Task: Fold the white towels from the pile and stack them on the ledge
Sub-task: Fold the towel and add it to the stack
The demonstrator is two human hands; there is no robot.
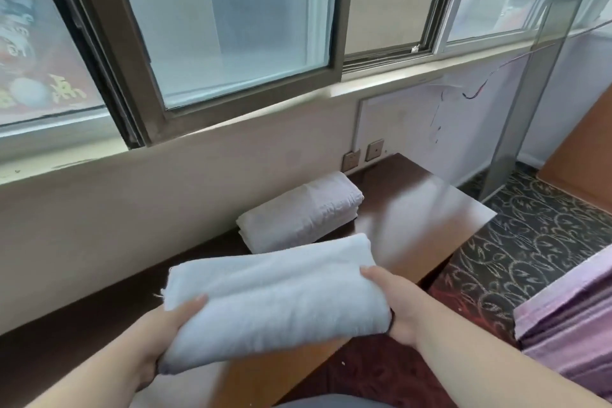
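We hold a folded towel [271, 301] in both hands, up off the ledge [427, 209] and near us. Our left hand [165, 338] grips its near left end, thumb on top and fingers hidden under the cloth. Our right hand [394, 305] clamps the right end, thumb lying across the top edge. The hands sit well apart, one at each end.

Just beyond the towel, a stack [301, 212] of folded white towels rests on the ledge, hard against the wall [132, 209]. Nothing stands between the towel and that stack.

The ledge is dark, glossy wood running along under the window [231, 26]; its right part is bare and catches a bright reflection. Two switch plates [364, 156] sit on the wall just behind the stack's far end. Loose wires [470, 93] hang down the wall further right, next to a glass panel [530, 93] standing upright.

On the right, patterned carpet [530, 242] covers the floor, and purple bedding [576, 325] shows at the near right edge. Far right, we see a brown wooden board [586, 159].
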